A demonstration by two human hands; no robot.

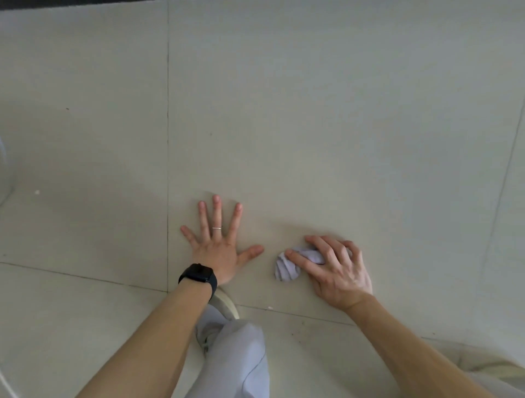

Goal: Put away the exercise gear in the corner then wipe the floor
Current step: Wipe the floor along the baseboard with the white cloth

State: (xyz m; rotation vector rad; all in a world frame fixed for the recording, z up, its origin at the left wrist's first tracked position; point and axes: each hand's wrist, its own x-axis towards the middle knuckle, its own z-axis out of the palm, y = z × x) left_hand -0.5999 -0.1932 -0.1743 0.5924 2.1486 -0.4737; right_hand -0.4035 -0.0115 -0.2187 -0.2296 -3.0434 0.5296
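My left hand lies flat on the pale tiled floor, fingers spread, with a ring and a black watch on the wrist. To its right, my right hand presses a crumpled light lavender cloth against the floor, fingers curled over it; the cloth sticks out on the hand's left side. No exercise gear is in view.
My bent knee in light grey trousers and a shoe sit just behind my hands. Tile seams run across the floor. A dark strip edges the top. A pale curved object shows at the left edge.
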